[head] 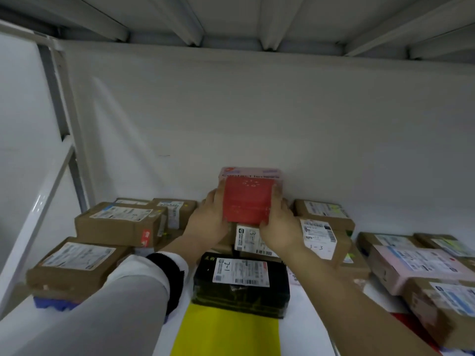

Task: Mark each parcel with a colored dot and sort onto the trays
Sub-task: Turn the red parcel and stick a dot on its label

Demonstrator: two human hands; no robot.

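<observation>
A white shelf (305, 335) is filled with brown parcels (120, 224). A yellow tray (226, 332) is seen at the front, and a black parcel (231, 296) is set on its far end. Behind that, a red box (248, 204) is held on top of the middle pile, close to the back wall. It is gripped by the left hand (208, 219) and the right hand (280, 224), with fingers wrapped round its sides

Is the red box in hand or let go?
In hand: the left hand and right hand grip the red box by its sides. Whether it rests on the parcels below, cannot tell.
</observation>
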